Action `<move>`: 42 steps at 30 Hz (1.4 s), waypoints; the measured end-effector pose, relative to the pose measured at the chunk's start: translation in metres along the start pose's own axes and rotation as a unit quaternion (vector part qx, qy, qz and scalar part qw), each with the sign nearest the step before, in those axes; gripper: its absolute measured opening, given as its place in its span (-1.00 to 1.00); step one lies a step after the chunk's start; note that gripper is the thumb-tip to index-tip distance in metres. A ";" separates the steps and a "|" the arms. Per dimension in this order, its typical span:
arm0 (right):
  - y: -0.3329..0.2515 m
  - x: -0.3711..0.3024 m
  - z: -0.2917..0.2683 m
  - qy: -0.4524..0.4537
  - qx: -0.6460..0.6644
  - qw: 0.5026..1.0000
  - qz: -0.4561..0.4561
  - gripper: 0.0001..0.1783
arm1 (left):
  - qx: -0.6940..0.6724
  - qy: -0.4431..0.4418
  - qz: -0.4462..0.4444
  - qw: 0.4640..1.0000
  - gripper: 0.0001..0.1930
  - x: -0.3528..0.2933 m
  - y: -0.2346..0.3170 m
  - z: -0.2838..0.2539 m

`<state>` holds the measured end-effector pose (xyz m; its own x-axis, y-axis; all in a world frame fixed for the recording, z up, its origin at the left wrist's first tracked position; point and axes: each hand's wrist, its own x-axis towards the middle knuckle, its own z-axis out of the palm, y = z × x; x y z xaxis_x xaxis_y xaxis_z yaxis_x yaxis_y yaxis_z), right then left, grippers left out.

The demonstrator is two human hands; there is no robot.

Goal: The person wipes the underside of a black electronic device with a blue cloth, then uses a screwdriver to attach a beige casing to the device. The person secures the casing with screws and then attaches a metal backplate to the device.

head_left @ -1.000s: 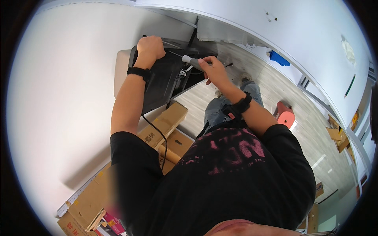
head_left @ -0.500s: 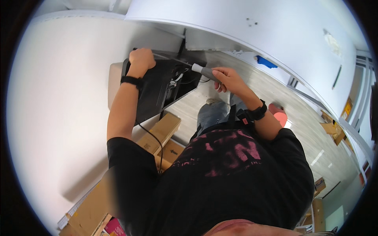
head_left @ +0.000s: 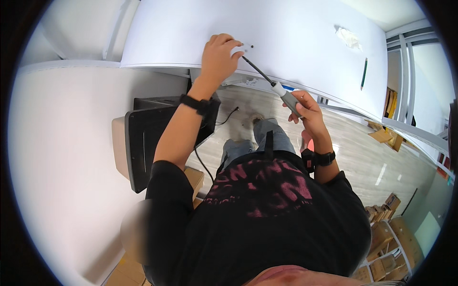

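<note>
The left hand [head_left: 220, 56] has left the black case [head_left: 160, 138] and is now over the white table [head_left: 305, 28], near the small pieces [head_left: 252, 46]. The screwdriver [head_left: 289, 101] in the right hand [head_left: 309, 113] now points there too, its tip beside the left fingers.

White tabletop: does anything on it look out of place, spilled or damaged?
On the tabletop, a crumpled white scrap lies at right, beyond the green pencil, odd because it resembles litter. No spill or damage shows.
</note>
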<state>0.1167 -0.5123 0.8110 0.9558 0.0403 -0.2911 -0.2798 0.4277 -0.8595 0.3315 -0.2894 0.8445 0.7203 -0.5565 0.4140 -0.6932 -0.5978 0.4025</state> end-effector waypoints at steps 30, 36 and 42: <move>0.012 0.042 0.038 -0.166 -0.006 0.986 0.024 -0.59 | -0.545 0.103 -0.311 0.772 -0.87 -0.112 -0.013 -0.083; 0.016 0.055 0.071 -0.250 -0.017 0.967 0.052 -0.57 | -0.586 0.182 -0.308 0.727 -0.87 -0.165 -0.015 -0.115; 0.019 0.062 0.090 -0.280 -0.038 0.957 0.067 -0.57 | -0.578 0.221 -0.269 0.738 -0.85 -0.196 -0.019 -0.129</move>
<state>0.1788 -0.4199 0.8144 0.8028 0.5772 -0.1493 -0.3893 0.3178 -0.8646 0.2006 -0.0941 0.8610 0.9977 -0.0223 0.0634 -0.0506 0.3712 0.9272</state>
